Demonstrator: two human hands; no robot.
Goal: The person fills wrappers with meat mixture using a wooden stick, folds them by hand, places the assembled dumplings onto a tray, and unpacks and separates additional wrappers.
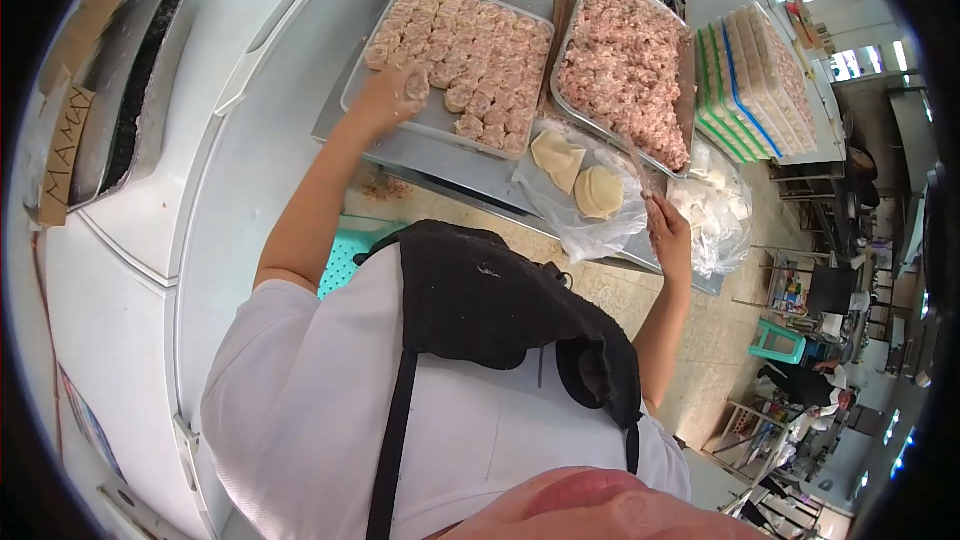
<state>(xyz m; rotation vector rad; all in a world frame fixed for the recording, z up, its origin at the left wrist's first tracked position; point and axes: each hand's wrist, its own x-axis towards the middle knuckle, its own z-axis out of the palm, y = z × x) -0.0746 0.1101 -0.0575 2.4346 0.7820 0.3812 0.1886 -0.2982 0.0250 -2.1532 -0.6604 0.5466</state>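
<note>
My left hand (390, 100) is over the left side of a tray (352, 90), its fingers closed around a dumpling (416, 87). Rows of open-topped meat dumplings (490, 50) sit in that tray. In my right hand (668, 230) is a thin, flat tool (640, 162), its upper end at the near edge of a metal tray (560, 90). Ground meat filling (625, 60) is heaped in the metal tray. Between my hands, round dough wrappers (599, 192) are stacked on a plastic bag (540, 195), beside folded-over wrappers (558, 158).
Stacked trays (750, 85) with green and blue rims stand to the right. Another plastic bag (715, 215) with pale contents lies near my right hand. A white freezer (120, 270) is at my left. Stools and a person (815, 385) are further off to the right.
</note>
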